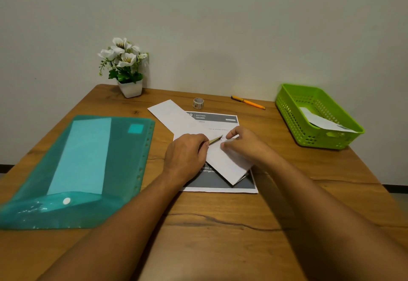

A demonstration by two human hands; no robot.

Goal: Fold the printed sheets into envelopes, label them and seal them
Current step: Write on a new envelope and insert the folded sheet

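Two hands were on the folded sheet (229, 165), lying diagonally across the printed sheet (212, 117): left hand (186, 153) had a pinch grip on a thin strip (215, 140), right hand (241, 144) just rested there, grip loose.

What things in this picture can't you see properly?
Head view:
- Printed sheet: small text too tiny; middle covered by the folded white sheet.
- Thin olive stick: mostly hidden inside the left hand; unclear what it is.
- Right hand: fingertips blurred; pinching or pressing, cannot tell.
- Paper in the green basket: lower part behind the basket wall.
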